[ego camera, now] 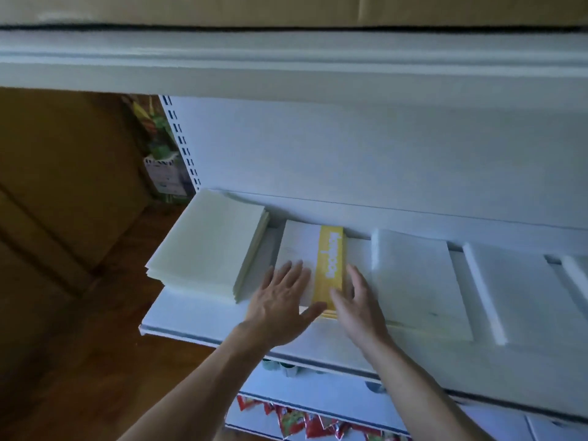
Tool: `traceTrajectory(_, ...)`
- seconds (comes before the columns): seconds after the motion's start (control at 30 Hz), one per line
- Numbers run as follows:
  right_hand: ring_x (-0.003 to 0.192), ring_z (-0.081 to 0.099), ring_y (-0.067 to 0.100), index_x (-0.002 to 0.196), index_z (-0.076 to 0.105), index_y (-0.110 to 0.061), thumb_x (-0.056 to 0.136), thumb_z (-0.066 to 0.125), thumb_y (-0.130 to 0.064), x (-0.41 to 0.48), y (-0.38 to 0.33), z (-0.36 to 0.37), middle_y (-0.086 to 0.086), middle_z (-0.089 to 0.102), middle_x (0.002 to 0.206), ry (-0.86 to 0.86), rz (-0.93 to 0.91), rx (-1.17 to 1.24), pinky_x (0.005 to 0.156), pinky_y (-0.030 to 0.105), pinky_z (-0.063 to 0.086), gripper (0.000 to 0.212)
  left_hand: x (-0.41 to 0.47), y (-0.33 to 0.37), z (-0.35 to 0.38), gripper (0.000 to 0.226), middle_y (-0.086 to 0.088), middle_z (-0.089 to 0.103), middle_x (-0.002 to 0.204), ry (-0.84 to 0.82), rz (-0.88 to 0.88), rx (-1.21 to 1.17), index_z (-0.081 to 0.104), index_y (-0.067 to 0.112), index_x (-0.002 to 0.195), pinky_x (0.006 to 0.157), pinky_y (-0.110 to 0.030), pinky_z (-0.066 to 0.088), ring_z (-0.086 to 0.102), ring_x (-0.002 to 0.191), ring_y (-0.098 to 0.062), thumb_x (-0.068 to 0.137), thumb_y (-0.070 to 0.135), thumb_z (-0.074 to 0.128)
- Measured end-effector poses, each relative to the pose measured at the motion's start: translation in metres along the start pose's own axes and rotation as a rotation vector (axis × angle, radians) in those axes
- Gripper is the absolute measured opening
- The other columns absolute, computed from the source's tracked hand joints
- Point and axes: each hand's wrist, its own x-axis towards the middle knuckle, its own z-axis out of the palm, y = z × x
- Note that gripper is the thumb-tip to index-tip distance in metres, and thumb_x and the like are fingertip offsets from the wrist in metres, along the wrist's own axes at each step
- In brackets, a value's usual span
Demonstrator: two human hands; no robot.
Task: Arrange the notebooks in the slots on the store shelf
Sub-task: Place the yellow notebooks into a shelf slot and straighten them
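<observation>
- White store shelf point(318, 348) carries flat stacks side by side, with a brown floor at the left.
- Step in hand, I judge: squaring the notebooks point(305, 249), the stack with the yellow band, in the second slot from the left.
- Left hand point(280, 308) lies flat and open on the cover, fingers spread, gripping nothing.
- Right hand point(361, 308) stands on edge, open, against the stack's right side.
- Next move needs a gentle push toward the back wall.

White store shelf point(197, 316), pale notebook stack point(206, 246) at left end, yellow-banded notebook stack point(329, 265) beside it, two more white stacks point(420, 281) point(521, 297) further right, all lying flat.
</observation>
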Motion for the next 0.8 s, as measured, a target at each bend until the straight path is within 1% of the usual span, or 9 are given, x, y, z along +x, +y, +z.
traceTrajectory(0.07, 0.138, 0.036, 0.016, 0.148, 0.034, -0.017, 0.092, 0.055, -0.020, -0.007, 0.001, 0.005, 0.002, 0.038, 0.152, 0.030, 0.037, 0.011, 0.112, 0.029, 0.029, 0.060, -0.011, -0.007, 0.007, 0.092, 0.002, 0.015, 0.161, 0.034, 0.060, 0.010, 0.024, 0.019, 0.153, 0.121, -0.035, -0.001, 0.010, 0.150, -0.016, 0.083, 0.077, 0.012)
traceTrajectory(0.17, 0.131, 0.045, 0.015, 0.144, 0.040, -0.022, 0.091, 0.055, -0.021, -0.011, -0.004, 0.010, -0.003, 0.048, 0.145, 0.073, 0.069, 0.027, 0.108, 0.032, 0.036, 0.055, -0.029, -0.012, 0.008, 0.083, -0.001, 0.052, 0.143, 0.090, 0.163, -0.045, 0.058, 0.017, 0.134, 0.112, -0.034, 0.021, 0.048, 0.133, -0.020, 0.083, 0.078, 0.032)
traceTrajectory(0.23, 0.128, 0.048, 0.015, 0.142, 0.042, -0.024, 0.091, 0.055, -0.021, -0.011, -0.007, 0.013, -0.004, 0.051, 0.142, 0.090, 0.089, 0.017, 0.106, 0.033, 0.039, 0.053, -0.029, -0.016, 0.007, 0.080, -0.001, 0.059, 0.136, 0.129, 0.181, -0.087, 0.063, 0.018, 0.127, 0.108, -0.031, 0.029, 0.055, 0.124, -0.021, 0.080, 0.079, 0.038)
traceTrajectory(0.27, 0.128, 0.048, 0.015, 0.142, 0.042, -0.024, 0.091, 0.055, -0.021, -0.013, -0.009, 0.014, -0.006, 0.052, 0.141, 0.097, 0.099, 0.016, 0.105, 0.032, 0.039, 0.053, -0.029, -0.017, 0.004, 0.082, -0.001, 0.053, 0.141, 0.126, 0.155, -0.117, 0.058, 0.019, 0.132, 0.110, -0.030, 0.029, 0.050, 0.129, -0.021, 0.081, 0.079, 0.036)
traceTrajectory(0.33, 0.127, 0.048, 0.013, 0.141, 0.043, -0.023, 0.091, 0.055, -0.019, -0.018, -0.012, 0.014, -0.013, 0.053, 0.132, 0.110, 0.120, 0.021, 0.100, 0.024, 0.038, 0.052, -0.021, -0.020, -0.004, 0.087, 0.000, 0.020, 0.160, 0.132, 0.054, -0.133, 0.031, 0.020, 0.150, 0.117, -0.031, 0.018, 0.019, 0.147, -0.018, 0.084, 0.077, 0.029)
traceTrajectory(0.4, 0.122, 0.051, 0.013, 0.138, 0.046, -0.023, 0.090, 0.056, -0.016, -0.023, -0.013, 0.015, -0.017, 0.053, 0.119, 0.123, 0.144, 0.030, 0.092, 0.020, 0.037, 0.049, -0.015, -0.026, -0.004, 0.087, -0.001, -0.006, 0.163, 0.046, -0.015, -0.120, 0.008, 0.020, 0.155, 0.121, -0.033, 0.006, -0.007, 0.149, -0.015, 0.088, 0.074, 0.024)
traceTrajectory(0.57, 0.123, 0.052, 0.013, 0.139, 0.046, -0.024, 0.088, 0.058, -0.016, -0.029, -0.006, 0.017, -0.009, 0.055, 0.135, 0.191, 0.191, 0.084, 0.101, 0.027, 0.040, 0.053, -0.018, -0.035, 0.006, 0.109, -0.004, 0.011, 0.162, 0.035, 0.124, -0.117, 0.018, 0.021, 0.154, 0.118, -0.028, -0.011, 0.002, 0.150, -0.014, 0.070, 0.086, -0.007)
traceTrajectory(0.7, 0.119, 0.055, 0.010, 0.137, 0.047, -0.033, 0.088, 0.057, -0.021, -0.037, -0.003, 0.021, -0.012, 0.058, 0.132, 0.186, 0.200, 0.114, 0.102, 0.039, 0.045, 0.052, -0.011, -0.042, 0.001, 0.101, -0.002, 0.000, 0.163, 0.028, 0.145, -0.174, 0.008, 0.022, 0.155, 0.120, -0.027, -0.009, 0.003, 0.149, -0.009, 0.073, 0.081, 0.001)
traceTrajectory(0.8, 0.124, 0.052, 0.011, 0.138, 0.046, -0.032, 0.089, 0.058, -0.018, -0.038, -0.006, 0.024, -0.012, 0.053, 0.138, 0.212, 0.202, 0.125, 0.106, 0.035, 0.041, 0.052, -0.011, -0.041, 0.002, 0.096, -0.004, -0.003, 0.163, -0.003, 0.196, -0.146, 0.005, 0.023, 0.155, 0.120, -0.031, -0.009, -0.004, 0.149, -0.011, 0.076, 0.076, 0.001)
